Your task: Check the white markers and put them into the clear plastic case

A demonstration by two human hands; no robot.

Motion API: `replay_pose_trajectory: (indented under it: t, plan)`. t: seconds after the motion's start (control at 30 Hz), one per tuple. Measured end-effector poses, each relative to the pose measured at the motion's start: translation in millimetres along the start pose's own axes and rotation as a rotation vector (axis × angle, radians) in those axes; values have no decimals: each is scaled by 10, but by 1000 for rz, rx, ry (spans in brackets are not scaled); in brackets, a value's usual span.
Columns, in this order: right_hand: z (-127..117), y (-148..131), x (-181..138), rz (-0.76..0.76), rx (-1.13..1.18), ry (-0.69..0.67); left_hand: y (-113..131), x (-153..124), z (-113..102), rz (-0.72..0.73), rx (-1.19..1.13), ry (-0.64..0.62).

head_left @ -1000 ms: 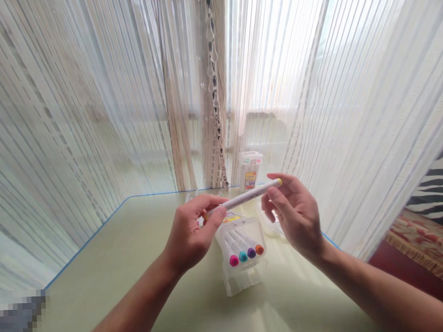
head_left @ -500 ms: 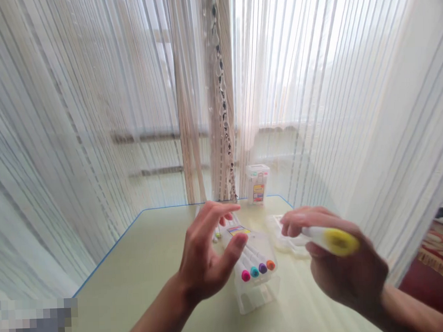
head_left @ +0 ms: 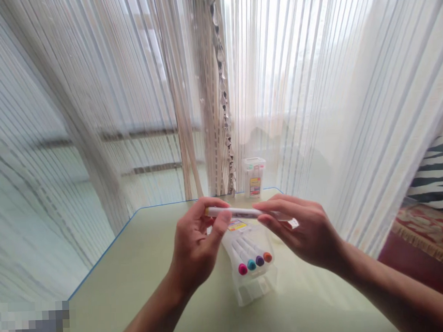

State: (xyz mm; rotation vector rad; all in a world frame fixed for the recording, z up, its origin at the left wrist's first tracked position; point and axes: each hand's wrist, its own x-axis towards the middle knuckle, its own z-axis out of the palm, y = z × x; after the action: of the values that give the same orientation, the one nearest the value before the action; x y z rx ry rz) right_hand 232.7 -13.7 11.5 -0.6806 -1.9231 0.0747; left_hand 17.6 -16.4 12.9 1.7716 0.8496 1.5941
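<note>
A white marker (head_left: 244,212) lies level between my two hands, above the table. My left hand (head_left: 197,239) pinches its left end, where a little yellow shows. My right hand (head_left: 305,226) is closed on its right end, which the fingers mostly hide. Below the marker, a clear plastic case (head_left: 256,286) lies on its side. Inside it are several white markers (head_left: 246,250) with pink, teal, purple and orange ends facing me. A yellow and red label (head_left: 238,225) shows on the case, partly behind my left thumb.
A second clear box (head_left: 254,177) with a label stands upright at the table's far edge. The pale green table (head_left: 131,275) has a blue rim. String curtains (head_left: 139,91) hang behind it. A patterned red textile (head_left: 427,231) is at the right.
My right hand has brought the marker leftward and turned it level. My left hand, open before, has closed on the marker's other end. The view has shifted slightly.
</note>
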Motion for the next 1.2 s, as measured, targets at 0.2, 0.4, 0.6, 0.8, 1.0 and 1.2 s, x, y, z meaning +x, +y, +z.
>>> replay_pose_trajectory:
  t: [0.2,0.4,0.6,0.8,1.0,1.2]
  plan:
    - [105,72,2,366,486,133,-114,106,-60,-140,-234,54]
    - [195,77,-27,467,664,182,-162,100,-46,-165,-237,72]
    - [206,102,-7,555,755,205,-159,88,-38,-166,-255,20]
    - [217,137,-22,614,843,178,-162,71,-21,-200,-198,11]
    - [223,153,-26,632,821,181,-164,69,-10,-221,-216,31]
    - [206,150,-22,627,816,197,-189,75,-20,-216,-295,23]
